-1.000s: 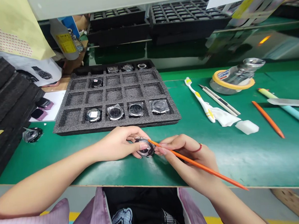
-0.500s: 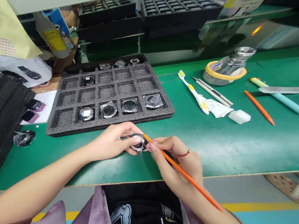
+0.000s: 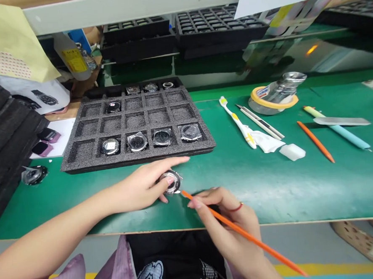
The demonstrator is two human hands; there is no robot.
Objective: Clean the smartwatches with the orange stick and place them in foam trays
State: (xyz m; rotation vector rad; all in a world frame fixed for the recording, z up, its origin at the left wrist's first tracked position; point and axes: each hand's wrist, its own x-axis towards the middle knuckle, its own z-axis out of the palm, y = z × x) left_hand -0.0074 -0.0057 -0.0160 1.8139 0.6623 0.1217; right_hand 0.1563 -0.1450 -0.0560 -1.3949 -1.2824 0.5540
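Near the front of the green bench, my left hand (image 3: 151, 181) holds a round watch case (image 3: 175, 183) with clear film on it, thumb pressed on its face and index finger stretched out past it. My right hand (image 3: 229, 214) grips a long, thin orange stick (image 3: 249, 236) like a pen. Its tip is just below and right of the watch case, with a small gap between them. Behind my left hand lies a black foam tray (image 3: 140, 155), several of whose compartments hold film-wrapped round watch cases (image 3: 137, 141).
To the right lie a toothbrush (image 3: 237, 121), a craft knife (image 3: 261, 122), a white foam block (image 3: 292, 152), a short orange stick (image 3: 316, 142) and a pen (image 3: 347, 134) under a blade-like strip. A yellow-rimmed tub (image 3: 272, 102) stands behind them. Black foam stacks (image 3: 6, 142) rise at left.
My right hand has drawn the orange stick's tip down and away from the watch case. My left index finger has straightened off the case's edge. The camera view has shifted slightly.
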